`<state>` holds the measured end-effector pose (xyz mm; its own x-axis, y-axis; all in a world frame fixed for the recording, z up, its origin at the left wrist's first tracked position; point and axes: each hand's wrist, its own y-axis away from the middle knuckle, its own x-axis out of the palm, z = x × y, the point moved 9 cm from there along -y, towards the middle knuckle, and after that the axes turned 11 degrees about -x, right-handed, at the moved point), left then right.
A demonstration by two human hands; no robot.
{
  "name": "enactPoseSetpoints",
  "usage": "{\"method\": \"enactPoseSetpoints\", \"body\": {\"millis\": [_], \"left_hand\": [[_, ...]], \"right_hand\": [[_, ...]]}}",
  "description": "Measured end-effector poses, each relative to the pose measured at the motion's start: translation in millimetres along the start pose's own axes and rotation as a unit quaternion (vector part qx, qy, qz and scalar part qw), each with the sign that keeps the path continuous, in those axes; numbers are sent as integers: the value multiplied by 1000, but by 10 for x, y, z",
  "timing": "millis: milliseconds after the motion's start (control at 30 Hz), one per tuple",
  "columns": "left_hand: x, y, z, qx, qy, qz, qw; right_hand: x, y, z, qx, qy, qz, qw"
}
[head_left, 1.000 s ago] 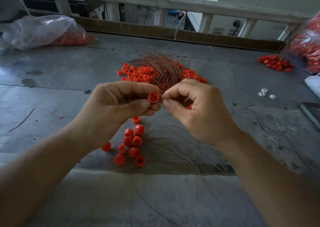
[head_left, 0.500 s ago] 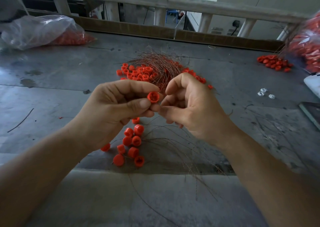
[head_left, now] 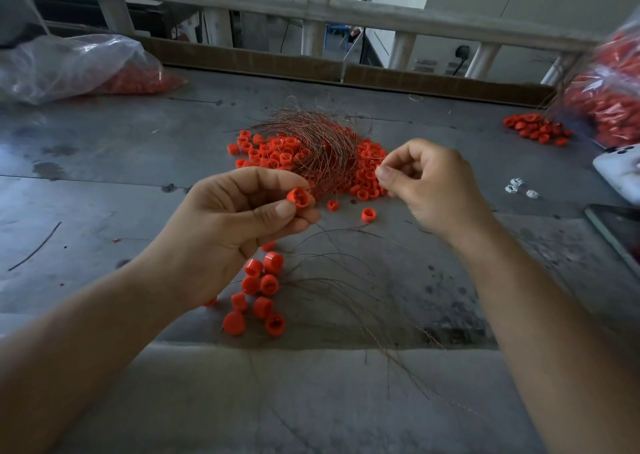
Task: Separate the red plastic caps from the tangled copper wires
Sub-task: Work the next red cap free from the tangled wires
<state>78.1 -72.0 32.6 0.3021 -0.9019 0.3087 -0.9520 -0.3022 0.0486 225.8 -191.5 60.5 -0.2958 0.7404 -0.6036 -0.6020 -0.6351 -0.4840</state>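
Head view: right hand (head_left: 436,190) pulled away; left hand (head_left: 225,225) keeps cap (head_left: 298,198).

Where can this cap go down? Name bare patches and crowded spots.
Bare: the table between the plastic bag and the left hand; a strip between the right hand and the white bits. Crowded: the wire tangle, the loose caps beneath the left hand.

I count two hands, a left hand (head_left: 235,231) and a right hand (head_left: 433,186), with one red cap (head_left: 298,197) in the left. On the counter (head_left: 104,193): about ten caps in the near cluster (head_left: 263,290), two loose caps (head_left: 368,215), one wire tangle (head_left: 322,141), one heap (head_left: 273,155) past counting, one far pile (head_left: 535,129), three white bits (head_left: 516,181) — and two plastic bags (head_left: 76,65).
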Motion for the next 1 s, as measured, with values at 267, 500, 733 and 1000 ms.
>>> {"method": "enactPoseSetpoints", "body": {"millis": [267,500,733,1000], "left_hand": [[-33,15,-5,-5,10,-24,1000],[2,13,-8,-8,16,-19,1000],[-4,6,-5,-10,8,-18,1000],[-7,-6,14,-15,-7,-37,999]], "right_hand": [[310,19,-98,-28,110,70,991],[648,9,35,-102,180,152,966],[459,-7,63,-89,98,77,988],[223,46,230,-38,-160,8,986]]}}
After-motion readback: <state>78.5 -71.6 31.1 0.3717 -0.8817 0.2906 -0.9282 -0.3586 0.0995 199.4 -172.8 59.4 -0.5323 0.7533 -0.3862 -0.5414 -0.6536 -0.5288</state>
